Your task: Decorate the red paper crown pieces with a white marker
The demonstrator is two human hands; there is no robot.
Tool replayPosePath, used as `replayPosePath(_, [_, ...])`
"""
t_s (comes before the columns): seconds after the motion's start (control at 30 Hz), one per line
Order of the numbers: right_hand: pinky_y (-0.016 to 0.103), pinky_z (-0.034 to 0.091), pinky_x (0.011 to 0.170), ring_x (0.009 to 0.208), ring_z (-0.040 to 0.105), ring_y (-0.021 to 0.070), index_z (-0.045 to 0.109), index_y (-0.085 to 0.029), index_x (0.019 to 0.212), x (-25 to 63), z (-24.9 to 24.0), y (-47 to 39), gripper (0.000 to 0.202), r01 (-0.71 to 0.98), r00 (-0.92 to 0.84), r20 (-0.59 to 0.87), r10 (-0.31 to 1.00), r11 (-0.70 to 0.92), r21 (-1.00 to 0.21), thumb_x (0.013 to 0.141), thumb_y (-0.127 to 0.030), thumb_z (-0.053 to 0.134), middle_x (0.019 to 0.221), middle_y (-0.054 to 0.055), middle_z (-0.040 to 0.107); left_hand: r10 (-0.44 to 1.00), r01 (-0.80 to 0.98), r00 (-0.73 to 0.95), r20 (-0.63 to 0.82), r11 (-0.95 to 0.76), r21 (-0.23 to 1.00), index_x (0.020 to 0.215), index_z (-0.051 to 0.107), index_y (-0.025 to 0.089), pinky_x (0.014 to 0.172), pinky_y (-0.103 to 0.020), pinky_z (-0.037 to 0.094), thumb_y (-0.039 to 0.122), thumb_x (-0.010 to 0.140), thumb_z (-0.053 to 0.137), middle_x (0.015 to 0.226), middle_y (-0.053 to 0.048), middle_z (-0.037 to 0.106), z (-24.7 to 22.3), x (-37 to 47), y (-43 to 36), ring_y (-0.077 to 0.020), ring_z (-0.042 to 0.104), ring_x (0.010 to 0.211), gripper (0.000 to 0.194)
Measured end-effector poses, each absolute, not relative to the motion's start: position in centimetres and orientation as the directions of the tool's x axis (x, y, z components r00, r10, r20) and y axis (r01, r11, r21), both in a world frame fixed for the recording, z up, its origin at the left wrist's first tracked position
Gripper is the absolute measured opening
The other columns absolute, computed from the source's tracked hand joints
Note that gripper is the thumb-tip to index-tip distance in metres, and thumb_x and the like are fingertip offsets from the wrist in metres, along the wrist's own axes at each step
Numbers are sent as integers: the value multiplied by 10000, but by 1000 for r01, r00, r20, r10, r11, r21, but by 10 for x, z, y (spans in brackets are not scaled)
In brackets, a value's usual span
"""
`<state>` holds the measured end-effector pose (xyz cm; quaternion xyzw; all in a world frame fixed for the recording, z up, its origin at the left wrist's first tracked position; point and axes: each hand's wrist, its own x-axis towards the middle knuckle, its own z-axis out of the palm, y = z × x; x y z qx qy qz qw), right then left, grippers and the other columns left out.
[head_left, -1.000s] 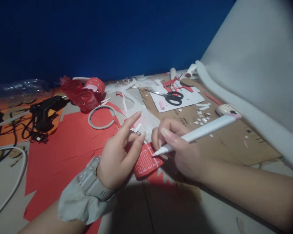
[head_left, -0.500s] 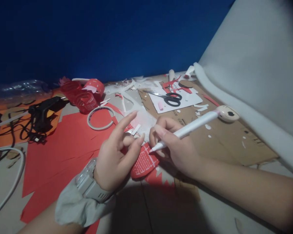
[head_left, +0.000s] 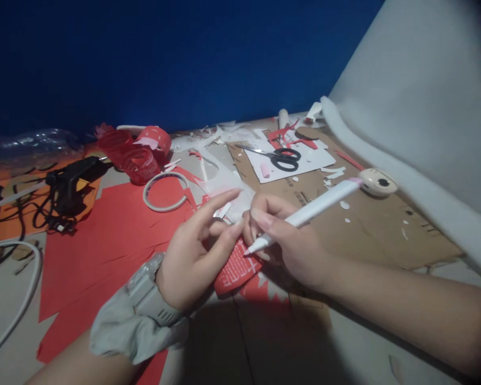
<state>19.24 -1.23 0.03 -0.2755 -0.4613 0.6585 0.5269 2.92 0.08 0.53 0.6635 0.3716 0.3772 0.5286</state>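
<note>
My right hand (head_left: 291,238) is closed around a white marker (head_left: 312,211) with a pink end, its tip at the surface of a small red piece (head_left: 236,270) that bears white line markings. My left hand (head_left: 196,251) pinches the upper left edge of this red piece between thumb and fingers, the index finger stretched out above. A grey watch and a pale scrunchie (head_left: 132,326) are on my left wrist. The fingers of both hands are close together at the top of the piece.
Red paper sheets (head_left: 116,240), a tape roll (head_left: 165,191) and a black glue gun (head_left: 74,184) lie to the left. Red cup-like pieces (head_left: 140,163) stand behind. Black scissors (head_left: 286,159) rest on white paper over cardboard (head_left: 369,232). A cream oval object (head_left: 379,182) is at the right.
My left thumb and outstretched index finger have shifted slightly right, nearer my right hand. The marker tip has moved slightly down and left on the red piece. The view has shifted a little.
</note>
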Motion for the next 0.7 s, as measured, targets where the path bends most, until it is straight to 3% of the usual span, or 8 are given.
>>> replayPosePath(0.17, [189,252,401,433,352,53,471,-191,696,194,0,-15,314,-360,-224,156,962,67,-931,952,-338,580,579,-60,510,894,101,419,158,-219,970,1359,484,299,526,-190,350,285,970,528,580,74,457,3,28,-2,-76,410,511,393])
replayPosePath(0.43, [200,246,393,420,341,63,483,-198,691,194,0,-12,298,-291,-236,56,970,-15,-957,951,-315,568,561,-63,501,853,149,491,179,-284,947,1347,495,246,504,-196,316,226,988,466,587,71,394,3,25,-3,-81,376,507,361])
replayPosePath(0.7, [196,252,391,409,330,61,480,-200,701,193,-1,-12,288,-280,-224,19,974,-46,-959,957,-306,559,543,-71,490,859,148,489,149,-250,957,1339,489,277,510,-188,316,207,986,464,593,74,387,3,26,-3,-74,359,506,361])
